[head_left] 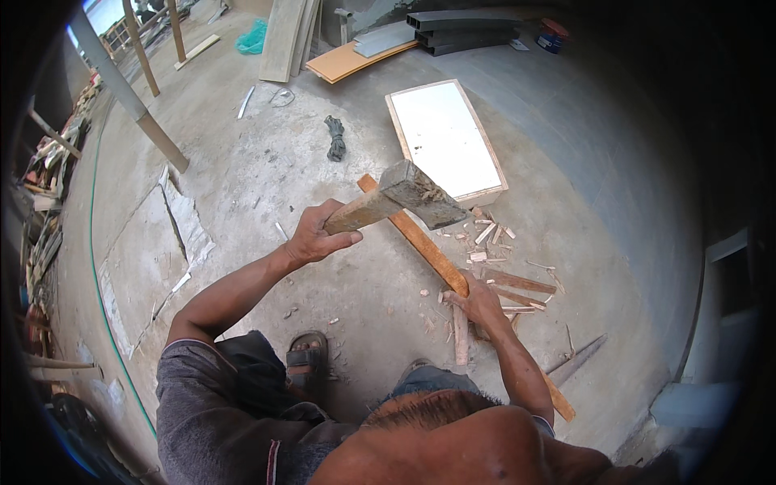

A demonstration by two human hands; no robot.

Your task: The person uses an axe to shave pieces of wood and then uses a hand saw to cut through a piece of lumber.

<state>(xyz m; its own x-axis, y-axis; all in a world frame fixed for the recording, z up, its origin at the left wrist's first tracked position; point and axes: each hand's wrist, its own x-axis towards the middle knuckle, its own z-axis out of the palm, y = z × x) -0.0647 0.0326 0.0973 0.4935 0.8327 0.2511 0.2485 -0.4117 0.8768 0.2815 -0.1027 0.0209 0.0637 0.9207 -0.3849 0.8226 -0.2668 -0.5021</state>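
Left hand [317,233] grips a wooden-handled, grey-headed chopping tool [411,194] over the far part of a long orange-brown wooden strip [431,252], held by the right hand [478,304]; apparently trimming, next calling for steady aim.

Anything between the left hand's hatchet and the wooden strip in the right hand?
Nothing visible. The hatchet crosses over the wooden strip in view; whether they touch, I can't tell. Wood scraps lie on the floor.
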